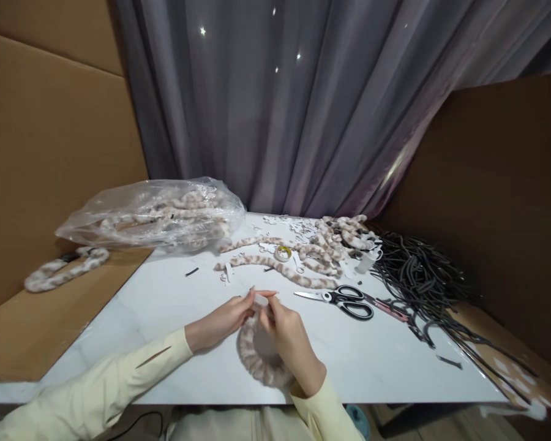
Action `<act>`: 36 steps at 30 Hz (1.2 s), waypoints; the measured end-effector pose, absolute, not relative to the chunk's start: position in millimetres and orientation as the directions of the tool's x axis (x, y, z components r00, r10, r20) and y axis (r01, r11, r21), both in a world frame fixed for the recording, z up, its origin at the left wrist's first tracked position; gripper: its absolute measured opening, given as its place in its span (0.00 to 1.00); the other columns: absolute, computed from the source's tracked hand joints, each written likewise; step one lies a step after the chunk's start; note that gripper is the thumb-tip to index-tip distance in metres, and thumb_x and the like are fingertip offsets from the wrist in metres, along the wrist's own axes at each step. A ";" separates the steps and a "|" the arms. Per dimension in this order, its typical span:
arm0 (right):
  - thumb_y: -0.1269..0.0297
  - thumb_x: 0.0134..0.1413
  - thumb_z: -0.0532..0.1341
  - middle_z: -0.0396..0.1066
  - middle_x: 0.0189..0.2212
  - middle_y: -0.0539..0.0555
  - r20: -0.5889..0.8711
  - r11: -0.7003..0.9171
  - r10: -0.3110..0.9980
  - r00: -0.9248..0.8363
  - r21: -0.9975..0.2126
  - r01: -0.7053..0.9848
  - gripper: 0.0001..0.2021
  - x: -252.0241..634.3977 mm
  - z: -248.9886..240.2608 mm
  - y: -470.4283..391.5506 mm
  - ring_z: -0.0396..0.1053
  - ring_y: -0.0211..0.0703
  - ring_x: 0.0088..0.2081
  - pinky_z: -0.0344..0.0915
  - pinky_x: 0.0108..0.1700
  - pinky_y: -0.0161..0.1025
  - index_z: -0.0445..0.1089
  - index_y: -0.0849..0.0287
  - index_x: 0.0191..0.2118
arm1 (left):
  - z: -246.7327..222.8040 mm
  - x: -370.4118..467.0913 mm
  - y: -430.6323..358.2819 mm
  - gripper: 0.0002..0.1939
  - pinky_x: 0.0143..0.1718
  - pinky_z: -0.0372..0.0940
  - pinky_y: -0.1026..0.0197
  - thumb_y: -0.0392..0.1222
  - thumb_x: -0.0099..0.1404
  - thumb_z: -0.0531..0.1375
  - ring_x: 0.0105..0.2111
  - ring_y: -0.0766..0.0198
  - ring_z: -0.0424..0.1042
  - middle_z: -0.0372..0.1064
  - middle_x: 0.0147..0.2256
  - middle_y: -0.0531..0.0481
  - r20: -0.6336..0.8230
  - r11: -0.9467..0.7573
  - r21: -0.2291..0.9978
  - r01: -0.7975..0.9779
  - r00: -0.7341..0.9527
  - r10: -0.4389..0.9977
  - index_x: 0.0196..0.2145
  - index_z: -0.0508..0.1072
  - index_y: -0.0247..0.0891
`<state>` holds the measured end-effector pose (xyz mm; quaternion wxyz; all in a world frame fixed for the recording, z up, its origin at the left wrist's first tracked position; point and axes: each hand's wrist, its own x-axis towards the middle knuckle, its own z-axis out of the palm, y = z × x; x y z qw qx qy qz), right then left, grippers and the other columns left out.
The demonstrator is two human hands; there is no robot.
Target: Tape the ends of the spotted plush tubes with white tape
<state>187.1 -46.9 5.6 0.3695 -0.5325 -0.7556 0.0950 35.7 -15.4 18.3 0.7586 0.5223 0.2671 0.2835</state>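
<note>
In front of me, near the table's front edge, a fluffy white-and-brown plush tube [253, 354] is bent into a loop. My left hand [223, 321] is closed on its upper end, the fingertips pinched together. From the other side my right hand [288, 334] pinches at the same spot, its fingers closed. A small whitish piece [260, 300] shows between the two sets of fingertips; what it is I cannot make out. My right hand hides part of the loop. To the right lie scissors [337, 299] with black-and-white handles.
Several similar plush tubes [275, 269] and a roll of tape [283, 253] lie farther back on the white table [174, 318]. A filled plastic bag [156, 214] stands back left, near another plush loop [67, 269]. Black cords [417, 269] are heaped right. Cardboard walls [50, 153] flank the table.
</note>
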 end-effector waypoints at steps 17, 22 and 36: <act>0.69 0.50 0.49 0.66 0.14 0.49 0.032 0.101 0.989 -0.146 -0.865 0.492 0.11 189.5 24.3 -52.2 0.67 0.38 0.16 0.59 0.21 0.30 0.68 0.62 0.30 | 14.2 39.9 -21.4 0.27 0.48 0.60 0.59 0.58 0.66 0.45 0.41 0.59 0.68 0.73 0.40 0.45 0.041 -0.155 0.973 0.172 0.531 0.846 0.39 0.73 0.33; 0.62 0.52 0.53 0.72 0.22 0.53 -0.077 -0.028 0.981 -0.180 -0.964 0.264 0.11 193.6 35.8 -55.0 0.72 0.42 0.24 0.67 0.29 0.34 0.67 0.65 0.35 | 14.7 41.2 -19.7 0.31 0.25 0.57 0.64 0.66 0.61 0.45 0.22 0.66 0.59 0.60 0.18 0.54 -0.088 -0.008 0.976 0.217 0.426 0.900 0.21 0.64 0.34; 0.72 0.58 0.48 0.72 0.27 0.51 0.133 0.372 0.900 -0.416 -0.731 0.572 0.16 211.0 49.6 -62.5 0.67 0.38 0.27 0.60 0.33 0.33 0.67 0.57 0.48 | 26.4 32.8 -13.1 0.28 0.30 0.64 0.61 0.61 0.61 0.52 0.22 0.63 0.69 0.70 0.20 0.47 -0.263 0.261 0.960 0.096 0.624 0.736 0.24 0.72 0.30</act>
